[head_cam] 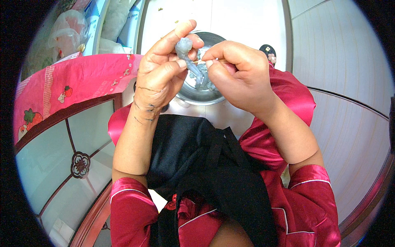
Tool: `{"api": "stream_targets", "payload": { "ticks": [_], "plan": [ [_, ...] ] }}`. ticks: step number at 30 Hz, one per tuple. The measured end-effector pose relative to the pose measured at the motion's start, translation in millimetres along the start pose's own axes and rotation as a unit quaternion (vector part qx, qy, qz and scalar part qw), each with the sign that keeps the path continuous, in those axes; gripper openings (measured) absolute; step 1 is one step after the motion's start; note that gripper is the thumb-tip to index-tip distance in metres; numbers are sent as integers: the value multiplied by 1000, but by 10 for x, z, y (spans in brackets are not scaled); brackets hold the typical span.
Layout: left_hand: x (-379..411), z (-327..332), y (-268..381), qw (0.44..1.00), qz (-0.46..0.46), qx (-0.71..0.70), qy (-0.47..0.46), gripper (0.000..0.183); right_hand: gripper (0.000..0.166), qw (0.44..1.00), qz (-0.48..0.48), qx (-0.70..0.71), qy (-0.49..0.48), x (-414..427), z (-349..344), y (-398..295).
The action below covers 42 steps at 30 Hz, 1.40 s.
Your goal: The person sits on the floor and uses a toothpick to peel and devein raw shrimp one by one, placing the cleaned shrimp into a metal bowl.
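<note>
My left hand [165,66] holds a peeled grey shrimp [184,46] between thumb and fingers, its tail pointing down over a round metal bowl [202,100]. Pinched in my right hand [242,71] is a thin wooden pick [197,61], its point at the shrimp's body beside my left thumb. More grey shrimp [205,81] lie in the bowl, partly hidden behind both hands. The bowl stands on the pale tiled floor below my hands.
At the left is a glass-panelled cabinet [92,132] with a pink strawberry-print cloth [80,81] over it. Plastic bags [69,34] and cling film boxes [95,23] are beyond. Pale panels [342,55] stand at the right, and a dark slipper [268,51] shows near my right knee.
</note>
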State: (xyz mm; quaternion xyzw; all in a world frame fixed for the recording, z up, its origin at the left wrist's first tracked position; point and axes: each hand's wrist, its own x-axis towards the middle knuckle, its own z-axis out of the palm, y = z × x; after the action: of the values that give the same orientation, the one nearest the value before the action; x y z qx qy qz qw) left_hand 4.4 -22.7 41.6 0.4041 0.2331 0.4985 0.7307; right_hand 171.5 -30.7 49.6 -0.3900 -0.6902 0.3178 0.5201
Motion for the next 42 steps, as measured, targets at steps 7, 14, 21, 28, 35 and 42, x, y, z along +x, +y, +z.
{"api": "stream_targets", "payload": {
  "ticks": [7,14,21,28,35,42],
  "plan": [
    [-5,25,8,1000,-4,12,5,59,4,999,38,30,-16,-16,-17,9],
    [-7,24,11,1000,-6,19,7,59,6,992,89,90,-6,-14,-26,9],
    [-10,38,-6,1000,-4,26,13,59,6,993,99,62,-20,-30,-16,15],
    [-16,37,-26,999,-14,21,20,59,6,990,108,89,-8,-52,25,34],
    [1,18,-5,1000,-1,-5,-2,58,8,934,240,263,-36,-67,47,104],
    [-10,12,0,1000,-2,-9,-4,58,8,912,266,310,-30,-21,7,14]
  ]
}}
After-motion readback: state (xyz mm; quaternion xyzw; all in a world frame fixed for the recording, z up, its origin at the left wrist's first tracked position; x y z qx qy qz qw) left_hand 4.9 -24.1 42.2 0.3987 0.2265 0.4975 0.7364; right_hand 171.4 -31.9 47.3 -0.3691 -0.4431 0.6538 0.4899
